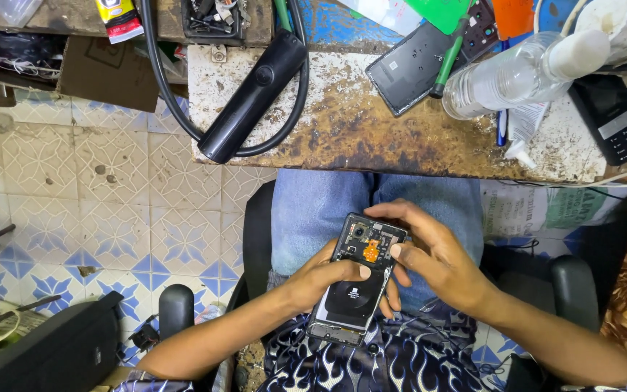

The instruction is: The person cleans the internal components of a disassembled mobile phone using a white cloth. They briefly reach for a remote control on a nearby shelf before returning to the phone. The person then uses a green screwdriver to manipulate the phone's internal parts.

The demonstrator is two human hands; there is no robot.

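Two hands hold one opened phone (357, 279) over the person's lap, its back cover off so the camera module, an orange flex strip and a round dark coil show. It lies tilted, top end pointing away from the body, above the blue jeans (313, 207). The left hand (321, 282) grips it from the left side, thumb lying across the middle of the exposed back, just above the coil. The right hand (433, 258) wraps around the upper right edge, its fingers curled over the top corner and its thumb pressed beside the orange strip.

Beyond the knees stands a worn, rust-stained tabletop (350, 123). On it lies a long black tool body (252, 94) with a black hose (302, 87) looped around it. Further right rests a dark phone back cover (409, 67) with a green-handled screwdriver (448, 62) lying across it, then a clear plastic bottle (506, 76) on its side, and a black handset with keys (611, 120) at the far right edge. Patterned blue and cream floor tiles (110, 196) spread out to the left, and black chair armrests (175, 308) flank the lap.
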